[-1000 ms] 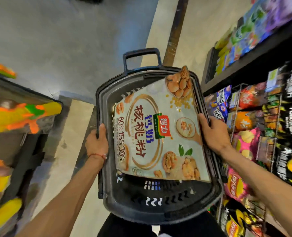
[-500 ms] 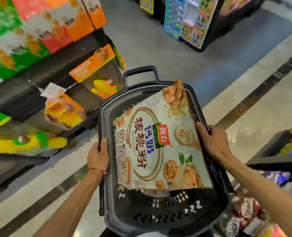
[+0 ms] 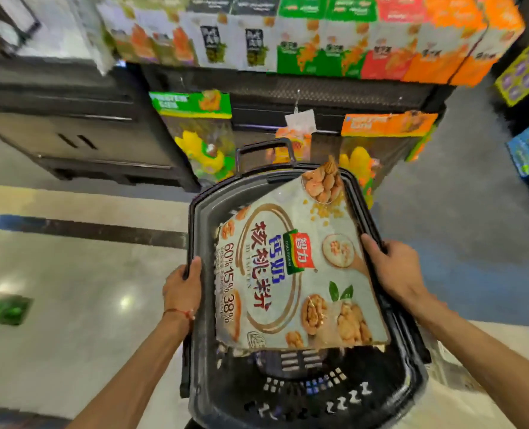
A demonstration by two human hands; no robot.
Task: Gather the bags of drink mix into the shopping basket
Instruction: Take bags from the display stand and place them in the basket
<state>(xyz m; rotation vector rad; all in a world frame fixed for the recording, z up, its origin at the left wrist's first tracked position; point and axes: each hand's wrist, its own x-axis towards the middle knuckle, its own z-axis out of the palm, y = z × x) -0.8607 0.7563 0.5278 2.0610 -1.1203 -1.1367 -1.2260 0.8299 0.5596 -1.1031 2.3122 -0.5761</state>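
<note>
One large bag of drink mix (image 3: 294,274) lies flat across the shopping basket (image 3: 196,224), its far corner poking over the rim at 1 o'clock. At 9 o'clock the left hand (image 3: 181,289) is clenched round the rim; at 3 o'clock the right hand (image 3: 394,274) grasps the opposite rim, thumb just beside the bag. One bag is in; any beneath it are hidden. Stocked shelves (image 3: 319,41) at 12 o'clock suggest more gathering remains.
</note>
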